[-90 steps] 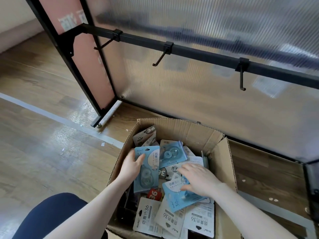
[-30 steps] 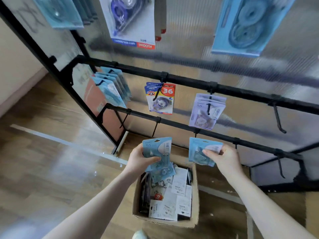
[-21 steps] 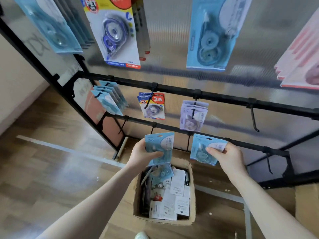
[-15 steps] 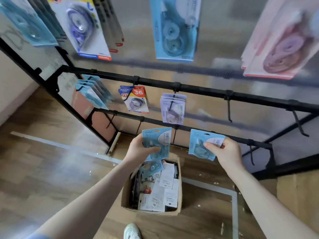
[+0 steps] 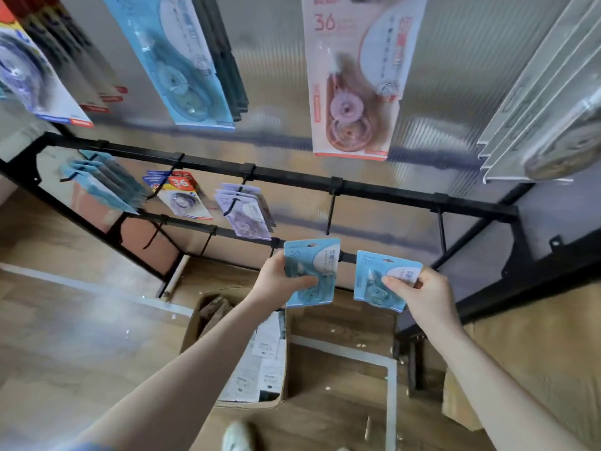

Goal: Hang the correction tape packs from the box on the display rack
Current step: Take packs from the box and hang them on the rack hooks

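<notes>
My left hand (image 5: 279, 281) grips a light blue correction tape pack (image 5: 313, 262) by its left edge, thumb across the front. My right hand (image 5: 419, 294) pinches a second blue pack (image 5: 374, 284) at its right side. Both packs are held upright in front of the black display rack (image 5: 292, 177), just below an empty hook (image 5: 330, 216). Another empty hook (image 5: 441, 229) hangs to the right. The cardboard box (image 5: 283, 369) with more packs stands on the floor below my left forearm.
Blue packs (image 5: 100, 183), a red-and-yellow pack (image 5: 182, 196) and lilac packs (image 5: 244, 213) hang on the middle bar's left hooks. Larger packs hang from the top row, among them a pink one (image 5: 351, 76). My shoe (image 5: 237, 437) is on the wooden floor.
I have risen from the box with one blue pack in each hand. The view has shifted right along the rack, and both packs have risen toward the empty hooks.
</notes>
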`<move>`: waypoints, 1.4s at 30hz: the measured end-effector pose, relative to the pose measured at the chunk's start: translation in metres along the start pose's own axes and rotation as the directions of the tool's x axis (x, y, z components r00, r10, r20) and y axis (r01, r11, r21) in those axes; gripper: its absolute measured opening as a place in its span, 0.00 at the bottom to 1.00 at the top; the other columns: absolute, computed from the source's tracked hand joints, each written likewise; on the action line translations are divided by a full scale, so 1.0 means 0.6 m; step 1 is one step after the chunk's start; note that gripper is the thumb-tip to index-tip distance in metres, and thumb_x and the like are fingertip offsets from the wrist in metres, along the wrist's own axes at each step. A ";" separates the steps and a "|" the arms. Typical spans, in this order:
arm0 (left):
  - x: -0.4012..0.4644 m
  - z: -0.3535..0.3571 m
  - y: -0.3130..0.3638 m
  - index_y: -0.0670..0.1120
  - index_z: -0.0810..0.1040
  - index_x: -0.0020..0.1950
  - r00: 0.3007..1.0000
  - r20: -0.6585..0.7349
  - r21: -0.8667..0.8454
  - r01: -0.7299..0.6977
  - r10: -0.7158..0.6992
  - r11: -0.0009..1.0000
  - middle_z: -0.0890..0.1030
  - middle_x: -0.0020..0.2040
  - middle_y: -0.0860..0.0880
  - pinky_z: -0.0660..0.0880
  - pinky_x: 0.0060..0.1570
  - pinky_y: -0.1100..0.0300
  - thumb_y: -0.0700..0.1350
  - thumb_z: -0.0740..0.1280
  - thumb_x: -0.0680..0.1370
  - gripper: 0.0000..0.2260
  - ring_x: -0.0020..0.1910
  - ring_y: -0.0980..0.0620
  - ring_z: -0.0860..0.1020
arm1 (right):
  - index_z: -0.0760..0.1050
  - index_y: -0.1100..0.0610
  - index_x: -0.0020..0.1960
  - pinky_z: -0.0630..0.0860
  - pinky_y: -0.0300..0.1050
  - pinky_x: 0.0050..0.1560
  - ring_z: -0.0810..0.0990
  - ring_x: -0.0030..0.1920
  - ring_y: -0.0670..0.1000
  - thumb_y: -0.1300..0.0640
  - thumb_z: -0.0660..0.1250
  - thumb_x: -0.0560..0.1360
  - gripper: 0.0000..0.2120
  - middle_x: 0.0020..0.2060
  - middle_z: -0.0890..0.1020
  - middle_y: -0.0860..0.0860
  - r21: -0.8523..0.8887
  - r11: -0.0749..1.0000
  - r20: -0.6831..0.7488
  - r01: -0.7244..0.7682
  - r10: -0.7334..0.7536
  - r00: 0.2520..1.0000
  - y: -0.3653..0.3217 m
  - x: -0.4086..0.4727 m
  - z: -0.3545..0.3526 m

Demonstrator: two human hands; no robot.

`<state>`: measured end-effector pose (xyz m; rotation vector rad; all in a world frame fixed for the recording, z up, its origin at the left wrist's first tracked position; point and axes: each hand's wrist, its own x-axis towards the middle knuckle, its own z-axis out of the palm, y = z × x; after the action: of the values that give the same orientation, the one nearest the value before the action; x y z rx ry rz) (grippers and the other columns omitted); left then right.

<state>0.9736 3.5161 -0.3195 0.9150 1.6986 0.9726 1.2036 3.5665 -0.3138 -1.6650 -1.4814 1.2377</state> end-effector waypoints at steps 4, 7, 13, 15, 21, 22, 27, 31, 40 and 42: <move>0.021 0.016 0.008 0.52 0.73 0.49 0.998 0.059 0.031 -0.008 0.006 0.999 0.80 0.46 0.54 0.75 0.39 0.71 0.32 0.72 0.71 0.17 0.46 0.57 0.79 | 0.78 0.57 0.47 0.78 0.43 0.37 0.81 0.45 0.49 0.61 0.74 0.70 0.07 0.45 0.82 0.51 0.017 1.000 -0.047 -0.001 0.002 0.999 0.019 0.001 -0.009; 0.036 0.014 0.011 0.49 0.73 0.52 0.997 0.076 0.041 -0.010 0.007 0.999 0.80 0.46 0.53 0.75 0.37 0.72 0.32 0.71 0.72 0.16 0.44 0.60 0.78 | 0.78 0.56 0.48 0.80 0.47 0.38 0.81 0.46 0.50 0.60 0.74 0.70 0.08 0.45 0.81 0.50 -0.004 0.999 -0.045 -0.032 0.032 0.998 0.026 0.002 -0.009; 0.066 0.007 0.009 0.49 0.72 0.52 0.992 0.126 0.043 -0.014 0.009 0.999 0.79 0.47 0.55 0.75 0.37 0.71 0.32 0.71 0.72 0.17 0.46 0.59 0.78 | 0.79 0.59 0.51 0.81 0.47 0.38 0.82 0.47 0.50 0.60 0.74 0.70 0.10 0.47 0.82 0.52 -0.001 0.998 -0.068 -0.059 0.059 0.996 0.026 0.002 0.000; 0.073 0.004 0.006 0.49 0.72 0.54 0.989 0.147 0.037 -0.023 0.017 0.999 0.79 0.48 0.55 0.76 0.39 0.70 0.33 0.72 0.72 0.17 0.48 0.60 0.78 | 0.79 0.61 0.52 0.81 0.49 0.40 0.82 0.48 0.52 0.60 0.74 0.70 0.11 0.49 0.83 0.54 -0.004 0.998 -0.075 -0.066 0.065 0.995 0.025 0.004 0.003; 0.075 -0.003 -0.011 0.50 0.70 0.55 0.986 0.166 -0.006 -0.020 0.020 1.000 0.80 0.54 0.50 0.80 0.43 0.63 0.34 0.72 0.72 0.19 0.54 0.53 0.80 | 0.78 0.59 0.52 0.81 0.46 0.37 0.81 0.50 0.51 0.60 0.73 0.71 0.11 0.52 0.82 0.54 -0.034 0.997 -0.083 -0.066 0.063 0.995 0.023 0.005 0.014; 0.075 -0.005 -0.012 0.51 0.69 0.55 0.987 0.158 -0.007 -0.026 0.027 1.000 0.80 0.54 0.50 0.80 0.43 0.63 0.34 0.72 0.72 0.19 0.54 0.53 0.80 | 0.78 0.59 0.52 0.80 0.45 0.37 0.81 0.50 0.51 0.61 0.73 0.71 0.11 0.52 0.82 0.55 -0.029 0.997 -0.082 -0.065 0.062 0.995 0.022 0.004 0.016; 0.075 -0.013 -0.016 0.48 0.68 0.60 0.983 0.158 0.063 -0.107 0.096 0.992 0.77 0.53 0.55 0.79 0.47 0.65 0.35 0.72 0.72 0.21 0.55 0.56 0.78 | 0.78 0.58 0.52 0.80 0.42 0.36 0.80 0.50 0.50 0.61 0.72 0.71 0.10 0.53 0.82 0.55 -0.040 0.996 -0.066 -0.075 0.072 0.995 0.021 0.002 0.030; 0.076 -0.014 -0.015 0.46 0.68 0.63 0.978 0.171 0.110 -0.141 0.121 0.984 0.76 0.52 0.57 0.79 0.48 0.64 0.36 0.72 0.72 0.22 0.54 0.57 0.77 | 0.78 0.60 0.53 0.79 0.43 0.36 0.81 0.54 0.54 0.61 0.72 0.71 0.11 0.54 0.82 0.56 -0.049 0.996 -0.061 -0.075 0.072 0.996 0.023 0.000 0.035; 0.100 0.010 -0.002 0.47 0.67 0.62 0.967 0.232 0.097 -0.136 0.110 0.986 0.76 0.57 0.52 0.78 0.48 0.63 0.36 0.72 0.73 0.22 0.58 0.54 0.76 | 0.75 0.53 0.50 0.80 0.42 0.35 0.80 0.51 0.50 0.59 0.72 0.71 0.10 0.54 0.82 0.54 -0.067 0.992 -0.036 -0.107 0.105 0.994 0.037 -0.008 0.033; 0.108 0.010 -0.004 0.47 0.67 0.60 0.970 0.221 0.081 -0.118 0.098 0.990 0.76 0.56 0.51 0.78 0.49 0.61 0.36 0.72 0.73 0.21 0.58 0.53 0.76 | 0.76 0.53 0.51 0.81 0.44 0.36 0.79 0.47 0.47 0.59 0.73 0.71 0.10 0.53 0.82 0.53 -0.057 0.992 -0.036 -0.112 0.110 0.993 0.040 -0.008 0.032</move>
<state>0.9612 3.5742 -0.3466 1.1434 1.5326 0.8358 1.1968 3.5538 -0.3412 -1.8197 -1.4352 1.2294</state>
